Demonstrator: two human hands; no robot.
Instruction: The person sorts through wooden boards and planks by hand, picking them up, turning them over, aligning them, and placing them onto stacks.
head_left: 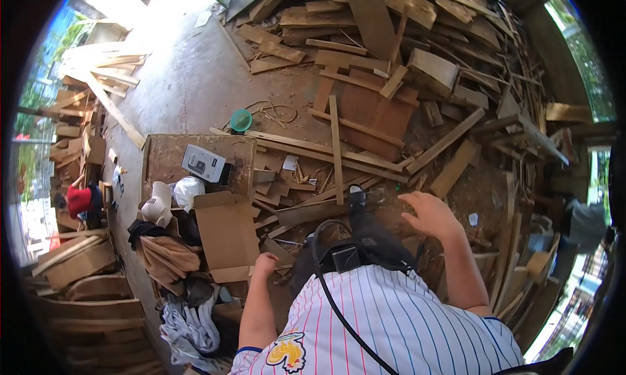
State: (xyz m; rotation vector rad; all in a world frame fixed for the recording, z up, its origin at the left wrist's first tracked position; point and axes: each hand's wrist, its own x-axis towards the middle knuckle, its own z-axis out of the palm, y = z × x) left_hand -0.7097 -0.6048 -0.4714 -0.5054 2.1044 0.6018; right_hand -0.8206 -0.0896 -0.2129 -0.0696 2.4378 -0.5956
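My left hand (265, 264) hangs low beside the right edge of an open cardboard box (225, 235); its fingers look curled, and whether they hold anything is too small to tell. On the other side, my right hand (429, 213) is stretched out in the air over the floor, its fingers apart and nothing in them. Between the two, a shoe (356, 194) shows below my dark trousers. Long wooden strips (313, 150) lie on the floor ahead, with a narrow upright-looking board (336, 150) across them.
A big pile of planks (365, 16) fills the far side. A worn table (153, 160) at the left bears a grey box (204, 164), a white bag (188, 191) and a cap (157, 204). Clothes (189, 323) lie nearer me. A green bowl (240, 120) sits beyond.
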